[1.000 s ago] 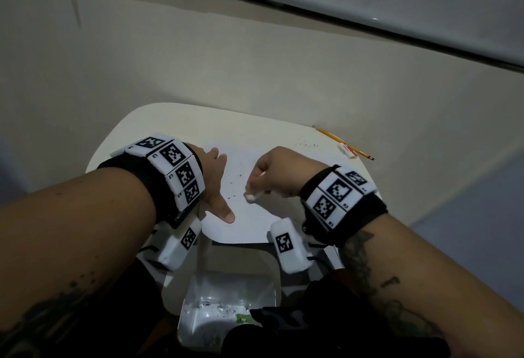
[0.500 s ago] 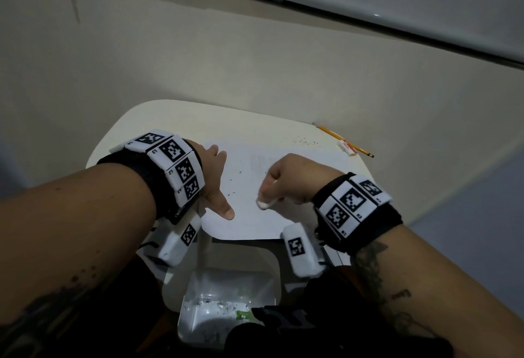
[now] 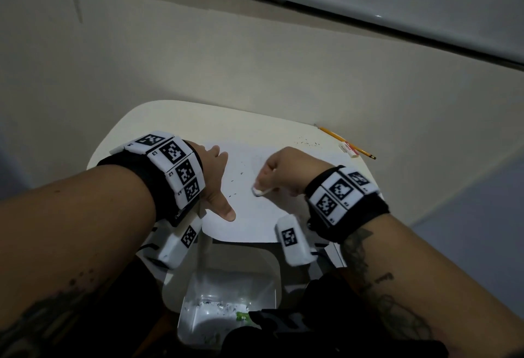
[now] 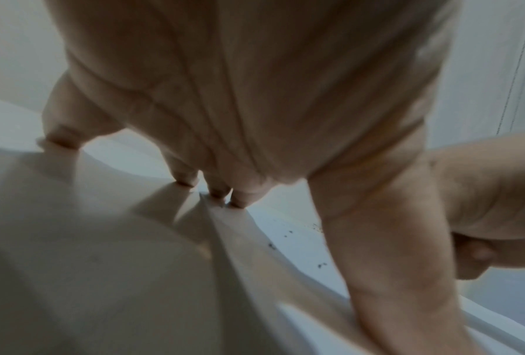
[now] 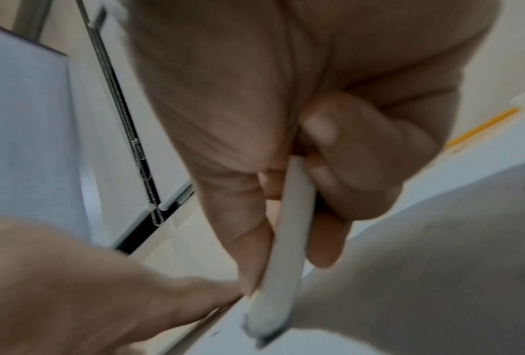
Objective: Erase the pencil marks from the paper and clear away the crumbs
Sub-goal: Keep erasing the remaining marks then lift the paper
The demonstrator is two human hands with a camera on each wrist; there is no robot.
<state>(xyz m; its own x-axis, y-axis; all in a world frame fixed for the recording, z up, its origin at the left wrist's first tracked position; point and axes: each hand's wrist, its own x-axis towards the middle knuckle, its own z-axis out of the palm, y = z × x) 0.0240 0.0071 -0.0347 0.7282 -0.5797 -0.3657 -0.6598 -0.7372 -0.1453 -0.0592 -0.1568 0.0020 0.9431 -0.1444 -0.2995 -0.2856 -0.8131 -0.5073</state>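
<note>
A white sheet of paper [image 3: 249, 215] lies on the small white table [image 3: 170, 125], its near edge overhanging. My left hand [image 3: 217, 184] lies flat on the sheet's left side, fingers straight, fingertips [image 4: 215, 192] pressing down. My right hand [image 3: 280, 170] is curled round a white eraser [image 3: 259, 191], whose dirty tip touches the sheet near its middle. The right wrist view shows thumb and fingers pinching that eraser [image 5: 285, 240]. Dark crumbs [image 3: 235, 184] are scattered on the paper between both hands, and the crumbs [image 4: 285, 235] also show beside my left thumb.
A yellow pencil [image 3: 340, 137] and a wrapped eraser [image 3: 348, 149] lie at the table's far right corner, with more crumbs [image 3: 307, 142] beside them. Below the table's near edge stands a white container [image 3: 226, 295] holding crumbs and a green scrap. A wall is close behind.
My right hand slid the eraser to the right and nearer, then back a little left and away across the paper. The left hand stayed pressed flat in place.
</note>
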